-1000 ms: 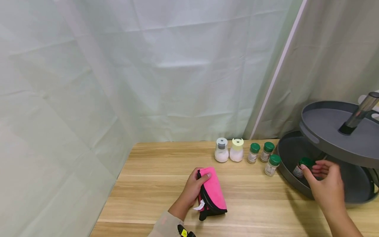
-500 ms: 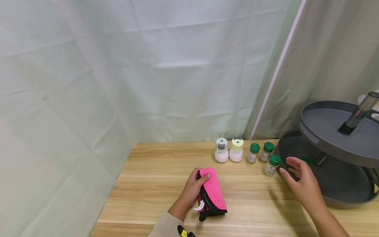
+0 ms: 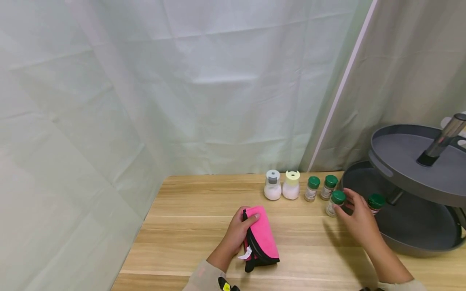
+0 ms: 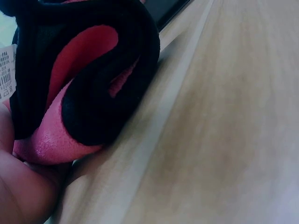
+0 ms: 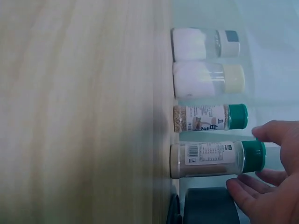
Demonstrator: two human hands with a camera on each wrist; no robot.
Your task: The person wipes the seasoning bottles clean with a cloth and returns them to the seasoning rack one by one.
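Observation:
My left hand grips a folded pink cloth with black edging and a white tag; its thumb lies on top. The left wrist view shows the cloth's curled folds close up. My right hand is spread around the upper part of the front spice jar, which stands upright with a green lid. In the right wrist view, thumb and fingers lie on either side of that jar's lid, with a gap visible at the thumb. Another green-lidded jar is in the lower tray, partly hidden by the right hand.
Two more green-lidded jars stand behind, beside two white-filled shakers. At right is a grey two-tier tray with a metal post. Curtains hang behind the wooden table.
My right hand let go of the jar in the lower tray, then moved left, out over the table to the front jar. The left hand and the pink cloth have stayed put.

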